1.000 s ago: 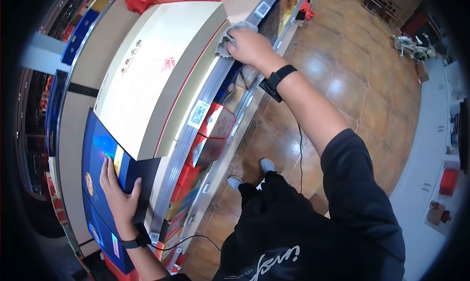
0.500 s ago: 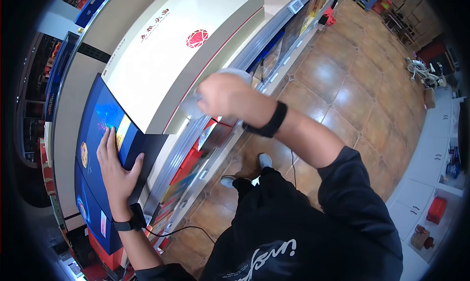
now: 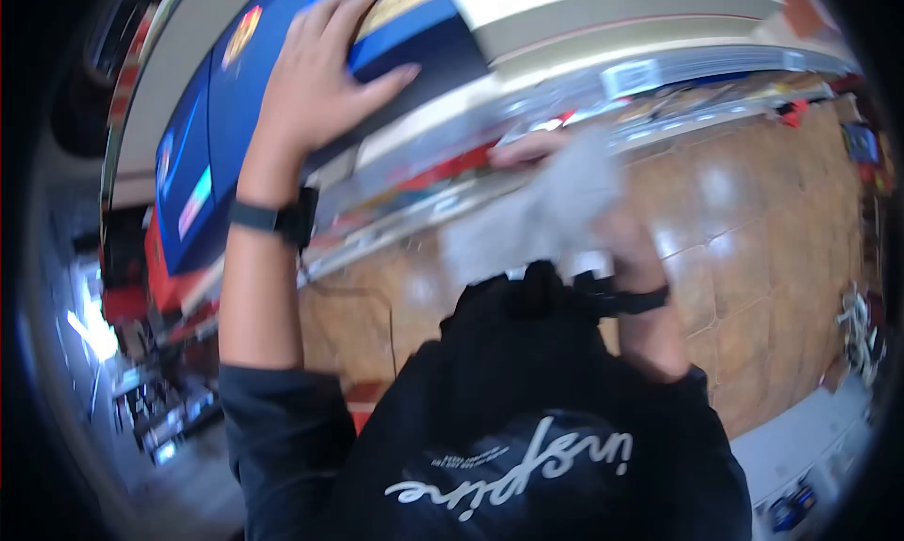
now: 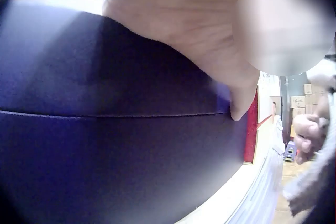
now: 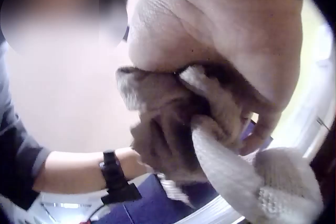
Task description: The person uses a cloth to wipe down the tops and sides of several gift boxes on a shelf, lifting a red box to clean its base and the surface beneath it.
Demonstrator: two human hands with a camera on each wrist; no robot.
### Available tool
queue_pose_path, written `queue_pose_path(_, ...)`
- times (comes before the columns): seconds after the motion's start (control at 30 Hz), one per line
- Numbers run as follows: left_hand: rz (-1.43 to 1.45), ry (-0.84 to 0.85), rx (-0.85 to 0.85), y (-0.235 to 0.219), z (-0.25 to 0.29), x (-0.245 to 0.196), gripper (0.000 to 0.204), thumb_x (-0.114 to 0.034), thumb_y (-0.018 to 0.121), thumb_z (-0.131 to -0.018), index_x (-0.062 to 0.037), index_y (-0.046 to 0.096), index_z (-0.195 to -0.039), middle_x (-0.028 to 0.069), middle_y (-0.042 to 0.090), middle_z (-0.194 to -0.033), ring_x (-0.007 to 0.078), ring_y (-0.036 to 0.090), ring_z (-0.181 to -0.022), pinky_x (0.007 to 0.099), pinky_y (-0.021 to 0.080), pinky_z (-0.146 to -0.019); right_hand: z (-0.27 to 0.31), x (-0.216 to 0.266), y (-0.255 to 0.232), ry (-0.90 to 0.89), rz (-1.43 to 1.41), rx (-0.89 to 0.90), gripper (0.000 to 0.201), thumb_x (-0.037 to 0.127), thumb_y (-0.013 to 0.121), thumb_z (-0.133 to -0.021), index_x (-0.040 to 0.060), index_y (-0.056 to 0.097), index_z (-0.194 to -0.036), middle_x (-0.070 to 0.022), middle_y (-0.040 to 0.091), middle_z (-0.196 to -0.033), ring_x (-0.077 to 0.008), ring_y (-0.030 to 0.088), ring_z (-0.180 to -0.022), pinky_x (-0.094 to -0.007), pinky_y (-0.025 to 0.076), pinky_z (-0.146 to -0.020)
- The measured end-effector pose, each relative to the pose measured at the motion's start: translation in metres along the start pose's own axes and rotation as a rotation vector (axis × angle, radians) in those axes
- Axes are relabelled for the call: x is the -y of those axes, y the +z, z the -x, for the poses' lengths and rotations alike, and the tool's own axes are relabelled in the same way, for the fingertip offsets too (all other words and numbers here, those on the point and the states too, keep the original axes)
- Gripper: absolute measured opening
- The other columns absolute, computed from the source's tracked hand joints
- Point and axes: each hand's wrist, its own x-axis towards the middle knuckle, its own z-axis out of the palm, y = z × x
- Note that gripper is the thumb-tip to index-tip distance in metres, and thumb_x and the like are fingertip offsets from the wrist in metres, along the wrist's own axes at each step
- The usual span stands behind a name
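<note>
My left hand (image 3: pixel 320 84) lies flat on a dark blue gift box (image 3: pixel 226 108), its fingers straight and its thumb out at the box's near edge. In the left wrist view the palm sits over the box's dark side, and the thumb touches near its seam. A crumpled grey-white cloth (image 5: pixel 168 124) is gripped in my right hand (image 5: pixel 226 29). In the head view that cloth (image 3: pixel 565 197) hangs blurred in front of my body, off the shelf edge. A large cream box (image 3: pixel 546 0) stands beside the blue one.
Along the shelf front runs a clear plastic edge strip (image 3: pixel 527 94) with a label tag (image 3: pixel 631 78). Lower shelves hold red boxes (image 3: pixel 452 169). A cable (image 3: pixel 391 324) hangs near the left wrist. Tiled floor (image 3: pixel 744 221) lies to the right, with white cabinets (image 3: pixel 800 437) beyond.
The right hand has come off the cream box's front edge and back toward my body with the cloth. The left hand stays on the blue box while the head view has swung left and down.
</note>
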Motion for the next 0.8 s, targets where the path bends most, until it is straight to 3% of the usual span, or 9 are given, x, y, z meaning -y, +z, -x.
queue_pose_path(0.07,0.041,-0.051,-0.012,-0.014,0.004,-0.018,0.074,-0.044,0.081,-0.085,-0.0015,0.06,-0.143,0.0295,0.059,-0.142,0.0461,0.055,-0.136,0.0501,0.044,-0.116,0.028,0.0,-0.034,0.084,-0.185,0.034,0.011,0.012,0.068,-0.093,0.0014,0.07,-0.092,-0.0098,0.067,-0.091,-0.0232,0.066,-0.077,-0.0397,0.058,-0.078)
queue_pose_path(0.1,-0.022,-0.054,0.021,-0.006,0.007,-0.004,0.091,-0.047,0.086,-0.079,-0.0035,0.053,-0.152,0.0297,0.056,-0.145,0.0482,0.053,-0.136,0.0498,0.044,-0.116,0.042,0.005,-0.053,0.085,-0.299,0.074,0.009,0.01,0.069,-0.091,0.001,0.07,-0.093,-0.0094,0.067,-0.09,-0.0223,0.065,-0.075,-0.0385,0.058,-0.077)
queue_pose_path(0.2,0.08,-0.016,0.002,-0.004,0.013,0.001,0.087,-0.043,0.087,-0.079,-0.0028,0.055,-0.149,0.027,0.057,-0.145,0.0449,0.054,-0.136,0.047,0.045,-0.115,0.065,0.041,-0.089,-0.066,-0.677,0.365,0.008,0.005,0.071,-0.088,-0.0001,0.07,-0.094,-0.0084,0.065,-0.088,-0.0194,0.063,-0.07,-0.0349,0.058,-0.073)
queue_pose_path(0.3,0.109,-0.011,0.011,-0.004,0.006,-0.003,0.086,-0.041,0.087,-0.079,-0.0027,0.056,-0.149,0.025,0.058,-0.144,0.0432,0.054,-0.136,0.0457,0.045,-0.114,0.061,0.101,-0.064,-0.27,-0.776,0.617,0.012,-0.001,0.072,-0.084,-0.0013,0.071,-0.096,-0.0074,0.064,-0.085,-0.0165,0.061,-0.065,-0.0314,0.059,-0.07)
queue_pose_path(0.37,0.079,-0.003,-0.009,-0.002,0.007,-0.003,0.085,-0.04,0.087,-0.079,-0.0027,0.056,-0.148,0.0239,0.058,-0.143,0.0423,0.055,-0.135,0.0453,0.046,-0.114,0.049,0.138,-0.034,-0.471,-0.642,0.547,0.021,-0.004,0.083,-0.071,-0.0012,0.07,-0.088,-0.0051,0.056,-0.081,-0.0148,0.056,-0.065,-0.0318,0.06,-0.075)
queue_pose_path(0.43,0.08,0.004,-0.011,-0.002,0.006,-0.004,0.084,-0.04,0.087,-0.079,-0.0023,0.056,-0.148,0.0238,0.059,-0.143,0.0421,0.055,-0.136,0.0459,0.046,-0.114,0.06,0.157,-0.021,-0.511,-0.466,0.412,0.026,0.001,0.089,-0.065,0.0043,0.067,-0.08,-0.0037,0.054,-0.075,-0.0168,0.054,-0.062,-0.0336,0.054,-0.067)
queue_pose_path(0.53,0.082,-0.009,0.011,-0.005,0.007,-0.004,0.085,-0.04,0.087,-0.079,-0.0014,0.056,-0.148,0.0243,0.059,-0.142,0.0422,0.054,-0.136,0.0466,0.045,-0.114,0.082,0.172,-0.007,-0.353,-0.236,0.215,0.029,0.012,0.089,-0.063,0.0156,0.062,-0.07,-0.0034,0.058,-0.069,-0.0227,0.054,-0.057,-0.0364,0.042,-0.047)
queue_pose_path(0.67,0.072,-0.014,0.021,-0.006,0.007,-0.004,0.086,-0.041,0.087,-0.079,-0.0001,0.056,-0.148,0.0254,0.059,-0.142,0.043,0.055,-0.135,0.0471,0.045,-0.115,0.069,0.191,-0.018,-0.245,-0.082,0.274,0.031,0.013,0.084,-0.051,0.0174,0.058,-0.067,-0.0037,0.053,-0.069,-0.0231,0.056,-0.062,-0.0346,0.043,-0.052)
queue_pose_path(0.8,0.055,0.016,-0.015,-0.005,0.009,0.0,0.085,-0.04,0.088,-0.079,0.0,0.056,-0.147,0.0255,0.06,-0.14,0.0433,0.056,-0.133,0.0473,0.046,-0.113,0.088,0.195,0.017,-0.142,-0.007,-0.076,0.032,0.016,0.081,-0.046,0.0187,0.057,-0.067,-0.0029,0.05,-0.07,-0.0229,0.055,-0.061,-0.0332,0.042,-0.054)
